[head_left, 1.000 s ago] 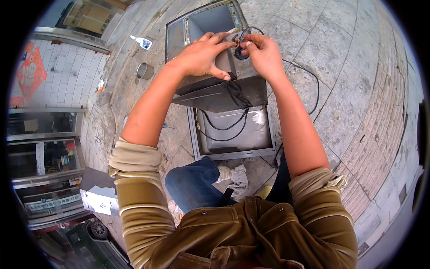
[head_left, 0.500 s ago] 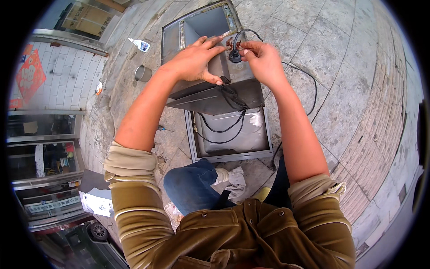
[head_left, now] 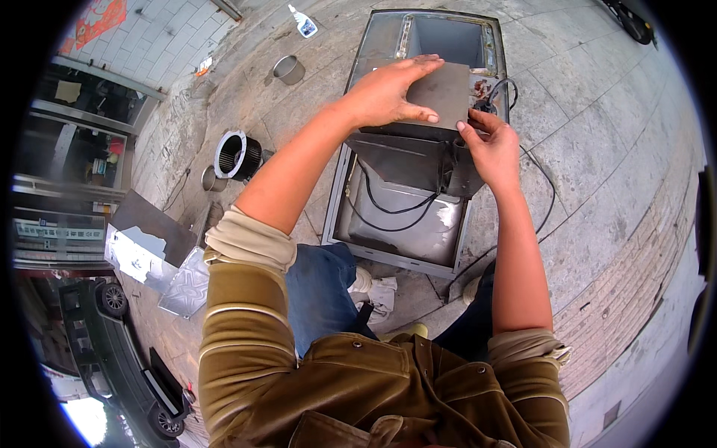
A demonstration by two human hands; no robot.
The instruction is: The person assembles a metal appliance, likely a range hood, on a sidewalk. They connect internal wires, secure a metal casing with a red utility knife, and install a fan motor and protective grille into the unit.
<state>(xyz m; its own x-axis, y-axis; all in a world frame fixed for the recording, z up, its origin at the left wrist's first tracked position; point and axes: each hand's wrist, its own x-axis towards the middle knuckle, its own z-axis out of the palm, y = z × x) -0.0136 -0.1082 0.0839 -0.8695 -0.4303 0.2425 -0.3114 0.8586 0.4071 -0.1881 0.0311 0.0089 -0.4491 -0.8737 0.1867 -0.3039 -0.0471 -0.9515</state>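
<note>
A grey metal housing with a rectangular opening stands in front of me. A square metal box with a flat top sits at its near side. My left hand lies over the box's left part, fingers and thumb spread. At the box's right near corner, my right hand grips it, thumb on top and fingers at the side. A black cable loops up beside those fingers from a rusty patch. Black wires hang from the box's near side over a shallow metal tray.
Left on the paving are a spray bottle, a metal cup, a round fan wheel and a metal ring. Flat sheets lie lower left, near a parked car. The black cable trails over the paving at right.
My right hand has left the cable fitting and come nearer, onto the box's corner. The box's flat top now faces up more. My view has shifted, bringing the fan wheel into sight.
</note>
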